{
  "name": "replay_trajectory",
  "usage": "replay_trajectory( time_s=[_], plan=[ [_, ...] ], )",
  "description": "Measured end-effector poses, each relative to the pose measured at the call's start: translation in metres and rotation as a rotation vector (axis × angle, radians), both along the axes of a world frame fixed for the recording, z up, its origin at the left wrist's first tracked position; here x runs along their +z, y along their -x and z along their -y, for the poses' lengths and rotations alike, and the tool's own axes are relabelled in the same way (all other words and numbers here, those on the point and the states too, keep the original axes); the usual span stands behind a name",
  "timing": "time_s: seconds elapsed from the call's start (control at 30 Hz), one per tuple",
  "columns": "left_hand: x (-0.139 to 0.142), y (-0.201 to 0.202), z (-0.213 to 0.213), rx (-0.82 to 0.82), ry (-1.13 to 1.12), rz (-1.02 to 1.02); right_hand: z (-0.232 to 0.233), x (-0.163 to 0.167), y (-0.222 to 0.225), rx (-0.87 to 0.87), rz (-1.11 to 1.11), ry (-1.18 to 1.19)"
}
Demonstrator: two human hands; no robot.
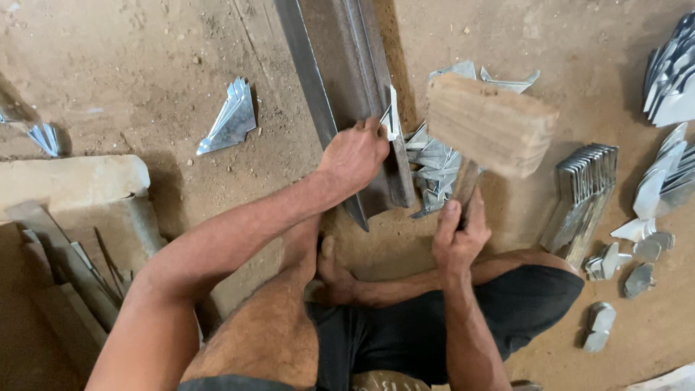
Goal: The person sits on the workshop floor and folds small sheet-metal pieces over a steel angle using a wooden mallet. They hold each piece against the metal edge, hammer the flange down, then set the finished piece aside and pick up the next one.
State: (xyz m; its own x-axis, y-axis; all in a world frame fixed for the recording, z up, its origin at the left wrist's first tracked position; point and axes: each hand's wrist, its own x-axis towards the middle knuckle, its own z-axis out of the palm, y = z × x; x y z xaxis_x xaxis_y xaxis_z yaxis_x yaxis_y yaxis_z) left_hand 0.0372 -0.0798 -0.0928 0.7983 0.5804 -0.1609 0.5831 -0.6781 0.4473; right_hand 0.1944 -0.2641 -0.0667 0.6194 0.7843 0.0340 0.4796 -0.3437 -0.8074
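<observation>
On dirt floor (145,72), left hand (355,153) pinches metal piece (392,116); right hand (460,235) grips raised wooden mallet (491,124).

**Count of items around the steel rail**

One steel rail (340,87) is recorded. One wooden mallet (489,127) is seen right of the rail. One folded sheet-metal piece (391,119) is held against the rail. Two hands are counted. One upright stack of metal blanks (583,192) is noted further right; its blanks cannot be counted.

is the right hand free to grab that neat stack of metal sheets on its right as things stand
Probably not: the right hand is shut on the wooden mallet handle. The stack of metal sheets lies unobstructed on the dirt floor nearby.
</observation>
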Motion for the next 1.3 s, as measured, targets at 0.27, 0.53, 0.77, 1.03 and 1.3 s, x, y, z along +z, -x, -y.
replay_trajectory(
  time_s=[0.27,0.53,0.77,1.03,1.3],
  plan=[
    [0.001,0.001,0.0,0.011,-0.025,0.003,0.002,-0.007,-0.005,0.087,0.139,0.059],
    [0.016,-0.006,0.008,-0.019,-0.019,0.12,0.008,0.006,-0.006,-0.034,-0.09,-0.018],
    [0.017,0.113,-0.007,0.655,-0.12,0.482,0.034,0.021,0.051,0.078,-0.165,-0.002],
    [-0.052,0.203,-0.026,0.791,-0.242,-0.013,0.027,-0.014,0.073,0.233,-0.102,0.269],
    [0.0,0.166,-0.036,0.592,0.557,0.508,0.021,0.043,0.059,0.131,-0.347,0.226]
  ],
)
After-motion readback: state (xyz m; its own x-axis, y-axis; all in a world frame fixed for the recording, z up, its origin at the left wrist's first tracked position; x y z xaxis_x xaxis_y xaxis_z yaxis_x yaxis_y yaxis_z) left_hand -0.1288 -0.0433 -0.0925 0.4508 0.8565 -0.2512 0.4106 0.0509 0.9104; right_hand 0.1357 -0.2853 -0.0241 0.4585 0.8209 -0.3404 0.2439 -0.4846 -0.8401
